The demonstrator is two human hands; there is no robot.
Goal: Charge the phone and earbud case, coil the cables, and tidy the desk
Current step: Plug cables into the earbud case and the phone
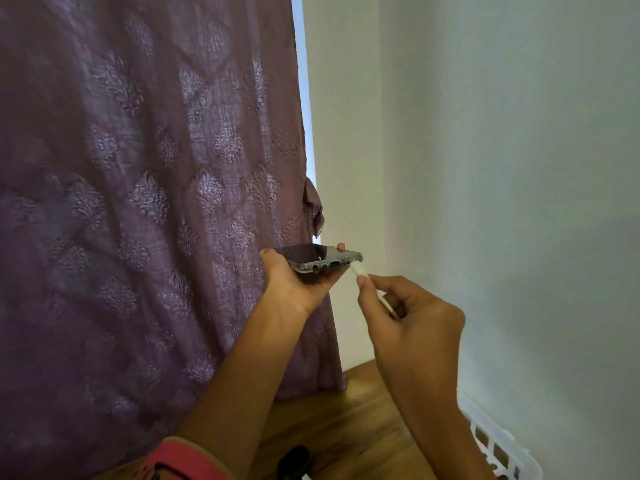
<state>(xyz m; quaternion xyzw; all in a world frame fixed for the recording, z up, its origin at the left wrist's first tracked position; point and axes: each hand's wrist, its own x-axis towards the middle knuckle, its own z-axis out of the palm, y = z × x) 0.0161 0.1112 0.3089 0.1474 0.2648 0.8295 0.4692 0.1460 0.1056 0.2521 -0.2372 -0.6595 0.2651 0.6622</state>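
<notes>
Desk (363, 427) edge nearest, something dark and unclear lying on it, a white basket (498, 445) just beside. Up a bit, right hand (412, 327) pinches the white plug (358, 270), tip close under the phone's right corner, not yet in. Left hand (298, 282) cradles the phone (320, 258) flat, fingers wrapped round its edges. Best bet: slide left to the centre port, square up, push straight. Purple curtain (138, 202) hangs behind.

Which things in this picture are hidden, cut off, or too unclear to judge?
Head view only:
- Cable behind the white plug: hidden inside the right hand.
- Phone underside: covered by the left hand.
- Dark object on the desk: cut off by the bottom edge.
- White basket: cut off; contents unseen.
</notes>
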